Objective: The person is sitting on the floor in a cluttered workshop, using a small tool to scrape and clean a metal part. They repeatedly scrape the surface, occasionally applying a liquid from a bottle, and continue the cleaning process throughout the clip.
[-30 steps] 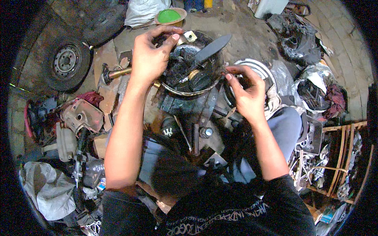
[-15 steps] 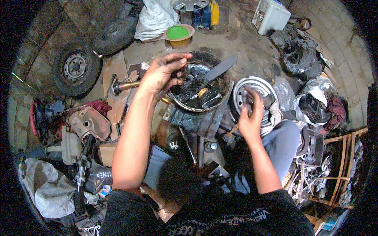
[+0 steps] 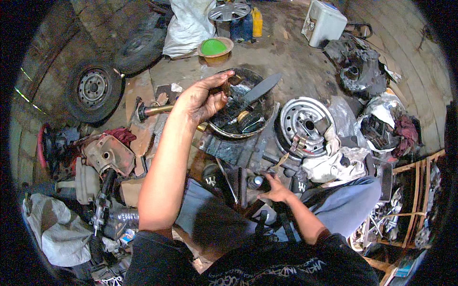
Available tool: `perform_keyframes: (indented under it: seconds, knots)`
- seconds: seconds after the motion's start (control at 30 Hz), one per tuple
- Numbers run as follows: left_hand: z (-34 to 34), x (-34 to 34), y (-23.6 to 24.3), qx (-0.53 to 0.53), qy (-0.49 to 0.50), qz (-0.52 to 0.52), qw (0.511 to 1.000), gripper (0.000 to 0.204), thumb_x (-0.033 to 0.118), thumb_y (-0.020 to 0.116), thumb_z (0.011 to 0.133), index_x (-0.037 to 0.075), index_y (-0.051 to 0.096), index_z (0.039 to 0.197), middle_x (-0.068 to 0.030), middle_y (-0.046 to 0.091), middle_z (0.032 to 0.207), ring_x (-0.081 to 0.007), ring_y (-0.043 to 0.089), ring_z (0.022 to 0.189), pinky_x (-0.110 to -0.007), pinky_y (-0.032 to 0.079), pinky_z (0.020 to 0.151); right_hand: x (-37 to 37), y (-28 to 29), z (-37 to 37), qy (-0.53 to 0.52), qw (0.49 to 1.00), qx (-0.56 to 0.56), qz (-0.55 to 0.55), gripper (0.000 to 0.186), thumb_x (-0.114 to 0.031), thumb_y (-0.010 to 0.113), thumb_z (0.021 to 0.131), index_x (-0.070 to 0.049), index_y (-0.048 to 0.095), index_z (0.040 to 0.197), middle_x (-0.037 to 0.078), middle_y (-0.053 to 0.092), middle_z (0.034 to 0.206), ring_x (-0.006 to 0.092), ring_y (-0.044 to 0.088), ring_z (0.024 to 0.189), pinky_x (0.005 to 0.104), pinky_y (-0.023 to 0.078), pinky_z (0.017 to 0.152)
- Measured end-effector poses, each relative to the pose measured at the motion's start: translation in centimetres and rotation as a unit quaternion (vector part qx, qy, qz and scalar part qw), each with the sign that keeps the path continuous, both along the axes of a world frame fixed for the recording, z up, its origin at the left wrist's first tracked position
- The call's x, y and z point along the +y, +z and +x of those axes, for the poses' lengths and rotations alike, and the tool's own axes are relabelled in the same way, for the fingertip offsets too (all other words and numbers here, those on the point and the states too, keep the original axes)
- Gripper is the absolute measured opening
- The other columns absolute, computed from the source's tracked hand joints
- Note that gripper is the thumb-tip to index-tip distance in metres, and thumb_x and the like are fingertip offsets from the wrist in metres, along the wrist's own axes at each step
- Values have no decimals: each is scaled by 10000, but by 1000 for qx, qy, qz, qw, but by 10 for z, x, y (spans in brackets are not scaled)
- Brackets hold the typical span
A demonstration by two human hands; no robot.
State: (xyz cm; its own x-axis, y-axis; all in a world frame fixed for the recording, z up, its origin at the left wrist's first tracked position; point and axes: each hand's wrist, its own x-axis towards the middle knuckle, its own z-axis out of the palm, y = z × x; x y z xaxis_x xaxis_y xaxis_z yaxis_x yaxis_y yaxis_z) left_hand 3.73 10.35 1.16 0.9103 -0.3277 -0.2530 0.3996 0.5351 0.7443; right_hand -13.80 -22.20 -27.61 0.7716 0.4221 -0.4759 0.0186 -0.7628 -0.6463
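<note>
My left hand (image 3: 202, 100) is raised over the left side of a round, blackened basin (image 3: 238, 136). Its fingers curl around a small brownish piece that I cannot make out. Inside the basin lie dark, greasy parts, and a flat grey blade-like piece (image 3: 263, 89) slants up across its far rim. Low in front of me, my right hand (image 3: 279, 189) has thumb and fingers apart beside a small cylinder with a pale top (image 3: 258, 181). Just beyond those fingers is a thin wooden-handled tool (image 3: 279, 163). A bare steel wheel rim (image 3: 298, 114) lies to the right of the basin.
A white rag (image 3: 334, 164) lies by my right knee. At left are a wheel with tyre (image 3: 93, 90) and a rusty metal part (image 3: 110, 155). Beyond the basin stand a bowl with a green insert (image 3: 214, 46) and a white sack (image 3: 189, 28). Greasy machinery (image 3: 360, 69) sits far right.
My right hand has come down and inward from above the wheel rim to beside the pale-topped cylinder. My left hand stays raised over the basin, its fingers slightly shifted.
</note>
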Motion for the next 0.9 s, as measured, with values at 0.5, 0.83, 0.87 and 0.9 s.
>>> perform_keyframes:
  seconds: [0.5, 0.83, 0.87, 0.9]
  knots:
    - [-35, -20, 33, -145, -74, 273, 948, 368, 38, 707, 912, 15, 668, 1277, -62, 710, 1037, -141, 676, 820, -278, 587, 769, 32, -70, -12, -161, 967, -151, 129, 929, -406, 920, 722, -30, 478, 1448, 265, 578, 1372, 396, 536, 1314, 455, 427, 1117]
    - [-34, -19, 26, -266, -49, 353, 895, 375, 58, 808, 824, 4, 711, 1183, -76, 739, 1004, -150, 683, 919, -301, 542, 825, -27, 168, 39, -217, 958, -89, 167, 1001, -487, 798, 846, 150, 368, 1486, 327, 464, 1499, 366, 435, 1434, 417, 314, 1201]
    - [-32, -20, 27, -275, -52, 368, 887, 369, 58, 815, 819, 4, 711, 1169, -81, 742, 1009, -153, 686, 942, -305, 542, 834, -34, 179, 43, -227, 945, -126, 197, 970, -468, 777, 869, 148, 360, 1492, 331, 442, 1515, 362, 409, 1453, 414, 287, 1215]
    - [-33, -20, 28, -282, -53, 386, 877, 363, 59, 822, 814, 5, 712, 1155, -85, 745, 1014, -156, 690, 965, -309, 542, 842, -32, 199, 45, -227, 944, -148, 186, 951, -451, 764, 882, 143, 351, 1500, 333, 424, 1528, 360, 382, 1471, 410, 269, 1223]
